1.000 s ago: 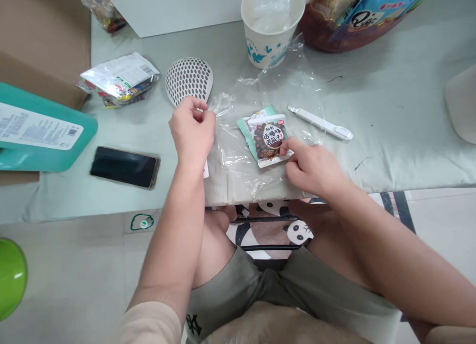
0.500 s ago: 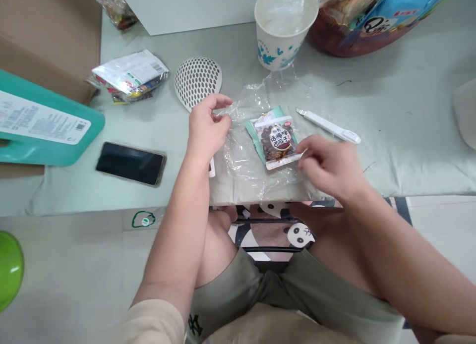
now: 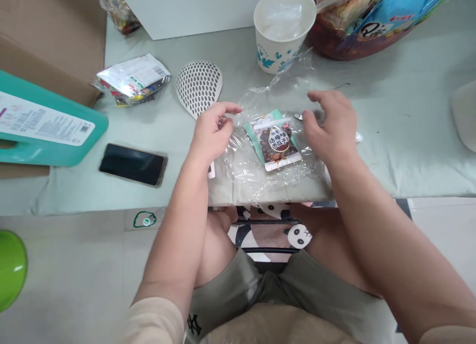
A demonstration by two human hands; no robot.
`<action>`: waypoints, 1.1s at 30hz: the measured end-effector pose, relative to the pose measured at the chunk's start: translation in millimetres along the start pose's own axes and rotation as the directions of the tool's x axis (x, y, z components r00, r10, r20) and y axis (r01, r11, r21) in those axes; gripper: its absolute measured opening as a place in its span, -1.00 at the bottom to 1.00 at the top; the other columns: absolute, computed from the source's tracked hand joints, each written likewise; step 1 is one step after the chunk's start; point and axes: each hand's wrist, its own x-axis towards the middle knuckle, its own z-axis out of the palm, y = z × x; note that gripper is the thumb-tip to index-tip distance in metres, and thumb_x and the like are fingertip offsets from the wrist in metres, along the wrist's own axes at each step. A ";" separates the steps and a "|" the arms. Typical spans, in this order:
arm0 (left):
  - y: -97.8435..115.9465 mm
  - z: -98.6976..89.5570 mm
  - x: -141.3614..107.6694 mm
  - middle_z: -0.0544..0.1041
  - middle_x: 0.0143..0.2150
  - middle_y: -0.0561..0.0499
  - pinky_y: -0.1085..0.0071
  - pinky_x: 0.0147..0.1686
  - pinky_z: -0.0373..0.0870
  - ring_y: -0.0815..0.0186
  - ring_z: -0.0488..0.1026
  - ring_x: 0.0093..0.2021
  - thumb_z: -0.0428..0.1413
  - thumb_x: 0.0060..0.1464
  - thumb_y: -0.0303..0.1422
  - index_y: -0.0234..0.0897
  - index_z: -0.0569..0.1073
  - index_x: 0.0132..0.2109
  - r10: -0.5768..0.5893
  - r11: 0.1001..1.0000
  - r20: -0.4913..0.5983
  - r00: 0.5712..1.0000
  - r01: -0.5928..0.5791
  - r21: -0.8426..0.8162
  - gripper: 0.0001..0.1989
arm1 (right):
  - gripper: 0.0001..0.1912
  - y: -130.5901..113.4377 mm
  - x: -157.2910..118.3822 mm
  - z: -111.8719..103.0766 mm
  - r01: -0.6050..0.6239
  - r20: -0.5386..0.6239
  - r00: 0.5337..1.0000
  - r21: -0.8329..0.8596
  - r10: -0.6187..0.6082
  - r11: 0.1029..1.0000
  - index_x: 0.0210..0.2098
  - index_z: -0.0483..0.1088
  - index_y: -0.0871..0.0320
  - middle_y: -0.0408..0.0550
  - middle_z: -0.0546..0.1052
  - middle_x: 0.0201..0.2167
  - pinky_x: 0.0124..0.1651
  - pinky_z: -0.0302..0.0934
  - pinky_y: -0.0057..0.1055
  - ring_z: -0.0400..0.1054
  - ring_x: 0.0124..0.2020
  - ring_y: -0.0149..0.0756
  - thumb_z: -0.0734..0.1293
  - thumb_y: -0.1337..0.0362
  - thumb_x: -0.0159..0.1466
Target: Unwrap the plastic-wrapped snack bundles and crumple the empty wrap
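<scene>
Two small snack packets lie stacked on a spread sheet of clear plastic wrap [image 3: 241,173]. The upper snack packet [image 3: 278,142] has a dark round print and Chinese lettering; the teal edge of the lower packet [image 3: 255,141] sticks out on the left. At the wrap's left edge is my left hand [image 3: 213,133], thumb and index finger apart; whether it touches the film I cannot tell. My right hand [image 3: 330,126] is open over the wrap's right side, thumb and fingers spread. It hides most of a white utility knife [image 3: 359,137], whose tip shows near the thumb.
A perforated skimmer [image 3: 199,84] lies behind my left hand. Farther left are a phone [image 3: 133,164], bagged packets [image 3: 134,79] and a teal jug [image 3: 87,136]. A paper cup [image 3: 273,54] stands behind the wrap, beside a basket [image 3: 334,46] of snacks.
My right hand has moved up and away from the packets' lower right corner, and its fingers have spread. It now covers most of the utility knife. My left hand's fingers have parted slightly.
</scene>
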 end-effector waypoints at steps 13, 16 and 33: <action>-2.6 -2.3 -0.3 0.50 0.11 -0.02 0.34 -0.16 0.59 0.37 0.52 -0.31 0.21 0.18 -0.42 -0.09 0.51 0.04 -0.280 0.959 -0.170 0.945 0.284 -0.003 -0.71 | -0.58 29.4 -1.5 -0.6 -0.031 -0.139 0.989 0.128 0.049 0.991 0.20 0.42 -0.10 0.16 0.52 0.07 0.05 0.31 0.12 0.42 0.04 0.11 0.16 0.10 0.42; -2.9 -3.2 0.1 0.48 0.11 -0.02 0.32 -0.11 0.59 0.39 0.52 -0.32 0.21 0.17 -0.47 -0.13 0.53 0.00 -0.292 0.953 -0.212 0.933 0.302 0.017 -0.73 | -0.58 32.8 -1.5 -0.3 -0.027 -0.141 0.989 0.129 0.045 0.991 0.20 0.43 -0.13 0.15 0.54 0.03 0.06 0.31 0.16 0.42 0.05 0.12 0.17 0.10 0.40; -21.4 -18.7 1.2 0.47 -0.03 -0.02 0.18 0.03 0.55 0.34 0.51 -0.37 0.18 0.11 -0.52 -0.18 0.50 -0.16 -0.290 0.927 -0.409 0.865 0.360 0.105 -0.83 | -0.62 41.3 0.3 3.3 -0.083 -0.151 0.983 0.166 0.108 0.983 0.12 0.46 -0.03 0.19 0.48 0.03 0.08 0.29 0.18 0.41 0.06 0.15 0.23 0.14 0.37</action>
